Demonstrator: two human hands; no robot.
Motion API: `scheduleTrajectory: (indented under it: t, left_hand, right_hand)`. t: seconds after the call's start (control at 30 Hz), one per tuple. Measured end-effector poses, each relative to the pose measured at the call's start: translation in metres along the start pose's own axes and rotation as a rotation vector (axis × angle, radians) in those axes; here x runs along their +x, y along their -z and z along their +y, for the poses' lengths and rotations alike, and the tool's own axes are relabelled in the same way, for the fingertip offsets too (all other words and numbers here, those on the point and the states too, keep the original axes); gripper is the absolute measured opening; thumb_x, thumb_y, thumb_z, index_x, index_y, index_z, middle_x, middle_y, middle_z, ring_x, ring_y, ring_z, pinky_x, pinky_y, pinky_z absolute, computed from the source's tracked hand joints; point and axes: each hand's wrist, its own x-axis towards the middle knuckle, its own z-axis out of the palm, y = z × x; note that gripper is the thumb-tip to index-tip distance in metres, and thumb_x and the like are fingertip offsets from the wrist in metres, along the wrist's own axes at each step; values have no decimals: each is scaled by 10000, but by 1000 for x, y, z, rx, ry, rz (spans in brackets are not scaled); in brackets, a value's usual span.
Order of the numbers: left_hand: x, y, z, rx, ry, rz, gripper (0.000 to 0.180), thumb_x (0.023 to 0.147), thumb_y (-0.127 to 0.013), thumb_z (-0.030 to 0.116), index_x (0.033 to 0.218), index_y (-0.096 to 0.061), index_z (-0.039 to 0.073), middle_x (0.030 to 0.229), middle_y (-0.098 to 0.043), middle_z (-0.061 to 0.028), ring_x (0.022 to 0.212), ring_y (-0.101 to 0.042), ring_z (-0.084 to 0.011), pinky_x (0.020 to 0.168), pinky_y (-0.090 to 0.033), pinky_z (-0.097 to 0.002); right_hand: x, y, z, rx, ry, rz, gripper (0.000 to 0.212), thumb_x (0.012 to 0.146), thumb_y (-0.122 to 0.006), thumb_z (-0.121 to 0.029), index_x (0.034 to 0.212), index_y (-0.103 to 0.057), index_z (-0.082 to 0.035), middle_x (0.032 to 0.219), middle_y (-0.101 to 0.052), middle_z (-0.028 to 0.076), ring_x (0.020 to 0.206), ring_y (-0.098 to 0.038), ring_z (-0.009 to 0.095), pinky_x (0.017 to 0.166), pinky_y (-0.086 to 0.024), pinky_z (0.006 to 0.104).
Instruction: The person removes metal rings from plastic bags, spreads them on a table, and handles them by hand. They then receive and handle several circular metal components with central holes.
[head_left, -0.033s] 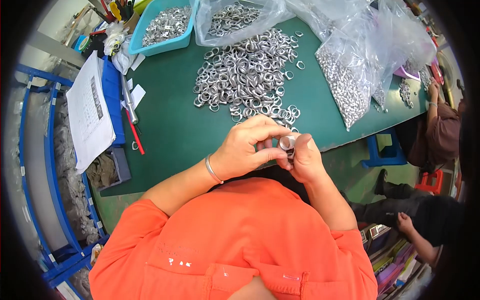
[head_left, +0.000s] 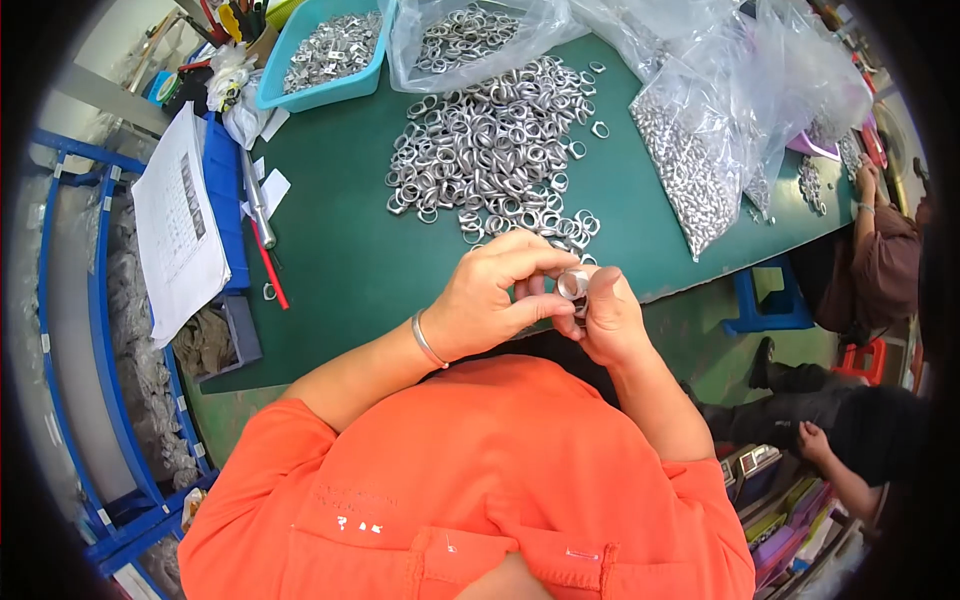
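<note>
A silver metal ring [head_left: 572, 285] is pinched between the thumb and fingers of my left hand [head_left: 505, 288], just past the near edge of the table. My right hand [head_left: 612, 318] is closed beside it, thumb raised against the ring; at least one more ring [head_left: 579, 311] shows between its fingers. Part of what that palm holds is hidden. Beyond my hands spreads a large heap of similar silver rings [head_left: 490, 150], its nearest loose ones almost at my left fingers. A metal bangle [head_left: 428, 343] circles my left wrist.
On the green table [head_left: 340, 240] stand a turquoise basket [head_left: 325, 97] of small metal parts, a plastic bag [head_left: 470, 75] of rings and a bag [head_left: 690, 170] of silver pieces. Papers [head_left: 185, 220] and a red pen [head_left: 270, 270] lie left. Two people and a blue stool [head_left: 770, 305] are right.
The held ring tilts very slightly between my fingers; my hands stay in place. At the lower right, another person's hand has shifted a little.
</note>
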Motion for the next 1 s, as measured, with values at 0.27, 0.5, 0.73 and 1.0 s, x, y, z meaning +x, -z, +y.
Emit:
scheduleTrajectory:
  t: [0.27, 0.5, 0.73, 1.0]
  left_hand:
    - [-3, -2, -2, -15, -44, 29, 290, 714, -700, 1, 990, -612, 8, 890, -570, -52, 712, -580, -97, 653, -489, -220]
    - [-6, 3, -10, -756, 317, 145, 269, 796, -606, -22, 1050, -520, -52, 1003, -586, -136, 911, -591, -177, 788, -516, -294]
    - [-8, 5, -12, -858, 415, 139, 292, 800, -606, -12, 1073, -516, -62, 1002, -595, -134, 925, -594, -183, 805, -515, -300]
    - [-10, 3, -5, -686, 431, 127, 268, 794, -612, -22, 1052, -556, -70, 1005, -611, -117, 921, -599, -171, 835, -498, -295]
  right_hand:
    - [-2, -1, -1, -360, 127, 81, 557, 826, -488, -572, 758, -553, -23, 568, -501, 14, 496, -446, 53, 431, -336, 187]
    - [-5, -15, -7, -235, 301, 232, 306, 783, -648, -23, 1042, -486, -6, 695, -547, -2, 636, -479, 30, 566, -360, 160]
    - [-3, -18, -7, -480, 350, 250, 283, 781, -653, -23, 1045, -557, 9, 699, -552, -20, 642, -475, 25, 586, -376, 164]
    - [-5, -17, -4, -454, 382, 299, 193, 777, -659, -28, 960, -611, 13, 715, -567, -16, 655, -487, 34, 605, -400, 181]
